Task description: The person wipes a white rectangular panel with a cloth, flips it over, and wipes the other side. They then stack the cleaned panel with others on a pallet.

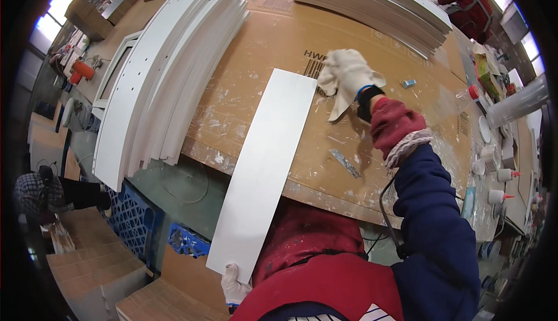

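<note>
A long white board (264, 158) slants across the near edge of the table, its far end resting on the cardboard and its near end sticking out past the edge. My left hand (234, 289), in a white knitted glove, grips that near end, with its thumb on top. My right hand (351, 74), also gloved, is closed on a pale cloth (341, 107) beside the far right corner of the board. Part of the cloth hangs below the hand; whether it touches the board there I cannot tell.
A tall stack of white boards (168, 71) stands at the left, and another stack (372, 10) at the back. Cardboard (244, 80) spotted with paint covers the table. Glue bottles (497, 196) line the right side. Blue crates (131, 219) are at lower left. Two other people are farther off.
</note>
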Tool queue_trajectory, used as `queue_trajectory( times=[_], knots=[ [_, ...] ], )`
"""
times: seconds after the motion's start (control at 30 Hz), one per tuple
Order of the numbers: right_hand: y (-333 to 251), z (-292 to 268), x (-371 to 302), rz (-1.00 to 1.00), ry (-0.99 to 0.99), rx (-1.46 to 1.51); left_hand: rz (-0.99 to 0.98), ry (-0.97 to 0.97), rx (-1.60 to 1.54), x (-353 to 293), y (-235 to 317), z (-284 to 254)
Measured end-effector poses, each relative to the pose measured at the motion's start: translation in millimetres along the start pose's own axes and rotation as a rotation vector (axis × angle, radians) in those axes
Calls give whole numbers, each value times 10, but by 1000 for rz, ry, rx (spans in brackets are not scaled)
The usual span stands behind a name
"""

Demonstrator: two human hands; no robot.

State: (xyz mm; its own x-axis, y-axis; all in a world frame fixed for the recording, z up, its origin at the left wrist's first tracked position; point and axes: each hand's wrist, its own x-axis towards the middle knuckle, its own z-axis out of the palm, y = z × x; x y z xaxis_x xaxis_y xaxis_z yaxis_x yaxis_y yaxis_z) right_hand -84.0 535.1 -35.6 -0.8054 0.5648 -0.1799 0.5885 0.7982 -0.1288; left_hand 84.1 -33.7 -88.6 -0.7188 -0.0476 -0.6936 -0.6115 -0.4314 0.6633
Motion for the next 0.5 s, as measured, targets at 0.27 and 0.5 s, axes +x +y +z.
queue_trajectory(
  times=[0.27, 0.5],
  knots=[
    [186, 213, -1376, -401, 465, 1, 59, -51, 124, 87, -9, -410],
    [-373, 795, -2531, -269, 354, 60, 20, 23, 58, -79, 19, -728]
  ],
)
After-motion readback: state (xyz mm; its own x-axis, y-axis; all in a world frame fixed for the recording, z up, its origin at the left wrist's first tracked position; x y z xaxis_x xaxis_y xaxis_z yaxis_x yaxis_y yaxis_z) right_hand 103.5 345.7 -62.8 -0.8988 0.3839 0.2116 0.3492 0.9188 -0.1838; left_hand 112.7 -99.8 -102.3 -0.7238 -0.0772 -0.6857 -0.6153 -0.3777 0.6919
